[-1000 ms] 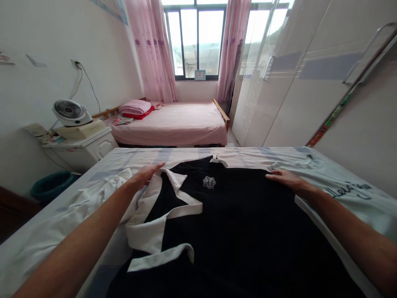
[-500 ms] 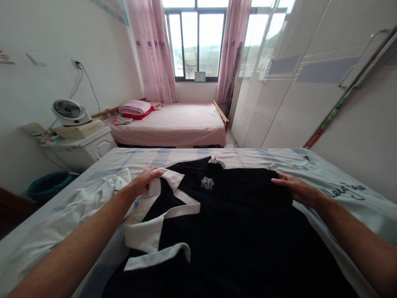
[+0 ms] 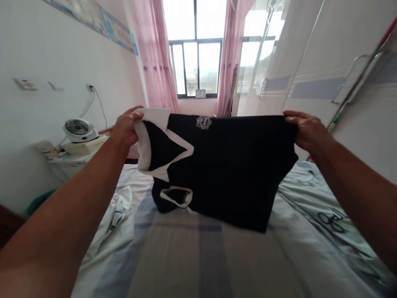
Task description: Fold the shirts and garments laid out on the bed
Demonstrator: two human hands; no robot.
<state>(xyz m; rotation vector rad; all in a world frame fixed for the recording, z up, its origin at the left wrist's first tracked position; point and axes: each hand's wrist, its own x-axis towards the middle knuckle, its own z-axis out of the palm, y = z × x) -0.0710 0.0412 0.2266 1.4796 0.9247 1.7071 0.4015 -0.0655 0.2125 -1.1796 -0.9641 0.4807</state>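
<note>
A black polo shirt [image 3: 229, 161] with a white collar and white sleeve trim hangs stretched sideways in the air between my two hands. My left hand [image 3: 127, 124] is closed on the white collar at its upper left corner. At the opposite end, my right hand [image 3: 305, 126] pinches the upper right corner of the black cloth. The top edge is pulled nearly straight, with a pale embroidered emblem close to it. Below, the lower part hangs free just above the bed sheet [image 3: 198, 256].
A crumpled white garment [image 3: 114, 223] lies on the bed at left, and a pale green garment with dark lettering [image 3: 325, 211] at right. A small fan [image 3: 79, 130] stands on a box by the left wall. Tall wardrobe doors [image 3: 310, 70] line the right side.
Both hands have lifted the shirt off the bed and hold it up, stretched between them. Its cloth now hangs down, uncovering the striped sheet. The view has tilted upward.
</note>
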